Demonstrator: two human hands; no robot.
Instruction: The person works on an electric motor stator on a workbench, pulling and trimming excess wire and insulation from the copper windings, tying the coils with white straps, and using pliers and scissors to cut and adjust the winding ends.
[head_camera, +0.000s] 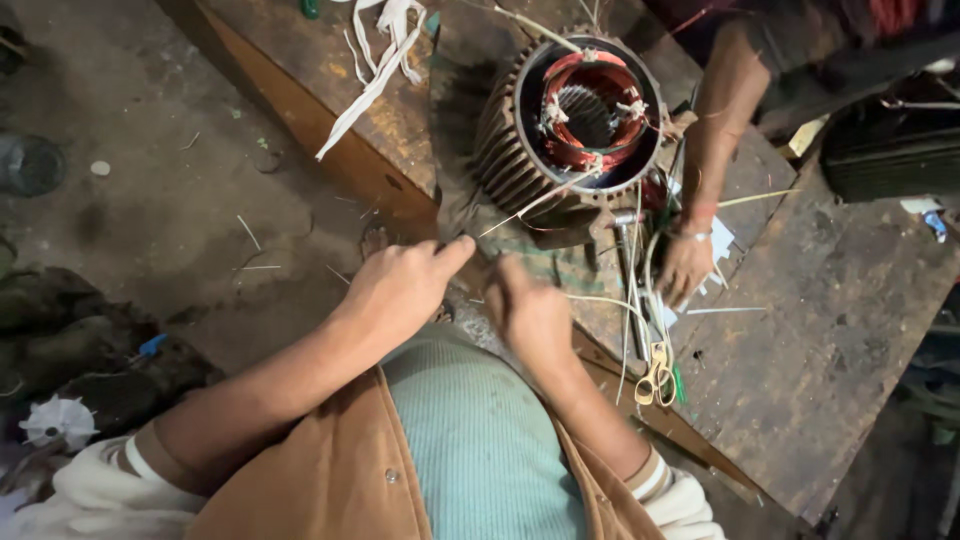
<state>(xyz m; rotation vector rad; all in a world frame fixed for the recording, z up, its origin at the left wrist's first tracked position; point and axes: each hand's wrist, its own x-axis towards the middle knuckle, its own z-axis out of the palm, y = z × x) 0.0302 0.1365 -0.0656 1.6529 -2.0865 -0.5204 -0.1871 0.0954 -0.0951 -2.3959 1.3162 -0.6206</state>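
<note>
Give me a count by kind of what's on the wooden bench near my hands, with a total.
Finned motor housing with copper windings: 1
Yellow-handled scissors: 1
Bundle of white cloth strips: 1
Hands at the bench: 3, my left, my right, another person's
Total: 6

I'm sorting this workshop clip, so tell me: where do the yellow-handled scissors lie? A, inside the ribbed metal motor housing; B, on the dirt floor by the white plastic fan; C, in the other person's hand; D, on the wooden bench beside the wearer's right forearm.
D: the yellow-handled scissors lie on the wooden bench just beside the wearer's right forearm.
</note>
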